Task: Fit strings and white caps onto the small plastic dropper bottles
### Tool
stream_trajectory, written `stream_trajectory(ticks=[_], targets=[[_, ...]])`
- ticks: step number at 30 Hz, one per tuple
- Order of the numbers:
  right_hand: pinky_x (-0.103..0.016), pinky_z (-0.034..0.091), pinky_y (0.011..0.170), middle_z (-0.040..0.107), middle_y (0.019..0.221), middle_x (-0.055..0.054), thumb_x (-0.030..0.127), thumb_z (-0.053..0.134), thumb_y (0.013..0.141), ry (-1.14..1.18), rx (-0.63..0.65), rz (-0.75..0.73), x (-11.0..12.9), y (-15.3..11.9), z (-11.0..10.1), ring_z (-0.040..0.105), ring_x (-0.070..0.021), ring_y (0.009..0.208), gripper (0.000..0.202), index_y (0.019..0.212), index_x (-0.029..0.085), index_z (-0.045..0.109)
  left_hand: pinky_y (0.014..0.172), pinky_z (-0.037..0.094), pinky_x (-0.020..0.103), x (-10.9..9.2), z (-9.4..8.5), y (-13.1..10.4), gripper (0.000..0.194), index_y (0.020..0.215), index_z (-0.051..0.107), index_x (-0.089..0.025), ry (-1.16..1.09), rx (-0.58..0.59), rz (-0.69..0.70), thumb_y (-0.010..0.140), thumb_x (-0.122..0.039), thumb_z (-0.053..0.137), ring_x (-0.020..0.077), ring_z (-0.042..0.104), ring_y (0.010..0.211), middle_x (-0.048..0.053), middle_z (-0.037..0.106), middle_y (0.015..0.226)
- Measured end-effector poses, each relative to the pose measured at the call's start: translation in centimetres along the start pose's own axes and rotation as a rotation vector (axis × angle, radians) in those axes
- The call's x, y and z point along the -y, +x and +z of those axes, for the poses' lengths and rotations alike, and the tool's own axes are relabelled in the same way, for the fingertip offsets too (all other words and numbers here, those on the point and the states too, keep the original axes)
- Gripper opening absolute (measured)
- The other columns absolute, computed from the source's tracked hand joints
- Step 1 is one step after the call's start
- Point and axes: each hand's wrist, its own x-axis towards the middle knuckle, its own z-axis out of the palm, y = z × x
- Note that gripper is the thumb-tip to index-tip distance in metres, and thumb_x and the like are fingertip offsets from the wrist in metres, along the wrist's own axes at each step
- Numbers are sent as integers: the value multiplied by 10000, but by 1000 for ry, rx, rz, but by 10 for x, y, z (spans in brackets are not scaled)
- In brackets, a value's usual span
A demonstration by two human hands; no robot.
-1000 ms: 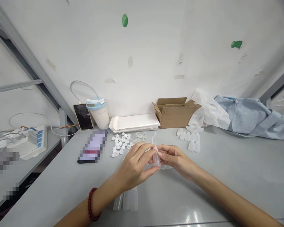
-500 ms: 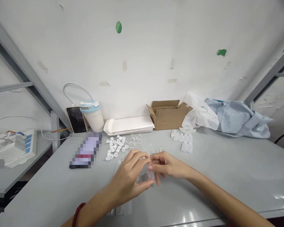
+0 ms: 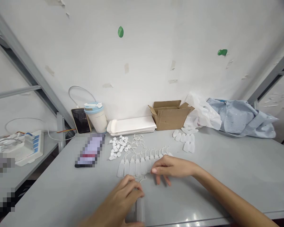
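Observation:
My left hand (image 3: pixel 126 198), near the front edge, has its fingers and thumb at the two ends of a translucent plastic piece (image 3: pixel 140 209) lying lengthwise on the table. Its shape is partly hidden by that hand. My right hand (image 3: pixel 171 168) hovers by the right part of a row of translucent bottle-shaped pieces (image 3: pixel 138 167) with thin curved white cords at their tops. Its thumb and forefinger come close together and the other fingers hang apart; nothing shows in it. More cords (image 3: pixel 143 179) show just above my left hand.
Behind the row lie small white caps (image 3: pixel 118 145) and loose white cords (image 3: pixel 137 141). Farther right are several translucent pieces (image 3: pixel 186 138). A pixelated item (image 3: pixel 90 149), phone (image 3: pixel 81 120), cup (image 3: pixel 96 118), white packet (image 3: pixel 132 124), cardboard box (image 3: pixel 171 116), plastic bag (image 3: pixel 201 113) and blue cloth (image 3: pixel 236 118) stand along the back.
My left hand has moved down toward the front edge with the translucent piece, away from my right hand. My right hand has stayed nearly in place, and the row now shows.

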Motion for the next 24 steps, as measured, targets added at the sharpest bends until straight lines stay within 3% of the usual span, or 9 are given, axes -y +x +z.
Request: stream_trajectory(ticks=[11,21,24], targets=[[-222,340,466,684,769,-43,455,449,886,70,-286,11,-2,1,-13,511,-77,439,377,833,134,639,763,497,361,5,2,8,357,958,569,-174,44,46,-58,628,-118,693,243,481,907,69,590,951],[-246,413,515,679,769,-37,442,439,890,27,-418,-40,-7,0,-21,513,-85,447,364,846,143,642,804,490,386,5,0,6,400,1011,569,-173,50,71,-59,640,-157,718,268,477,986,88,575,1032],[-247,442,531,690,767,-36,427,392,911,-128,-503,-48,-9,-1,-26,538,-93,464,378,843,146,636,819,486,375,6,-5,5,428,1060,551,-190,16,46,-38,673,-255,723,262,471,1013,83,569,1065]])
